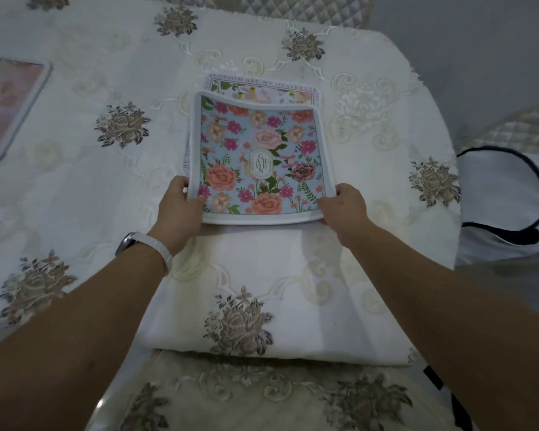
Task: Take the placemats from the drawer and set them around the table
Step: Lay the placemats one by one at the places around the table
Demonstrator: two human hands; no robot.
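A blue floral placemat (259, 157) with a white border and a "GARDEN" label is lifted just above the table, its far edge curling. My left hand (181, 206) pinches its near left corner and my right hand (344, 206) pinches its near right corner. Under it lies a white floral placemat (262, 87) with lettering along its border, mostly covered. A pink placemat (10, 104) lies flat at the table's far left.
The table (106, 188) wears a white embroidered cloth with grey-brown roses. A quilted chair back (293, 9) stands at the far side, another chair (517, 126) at the right. A white bag with dark handles (504, 194) sits at the right edge.
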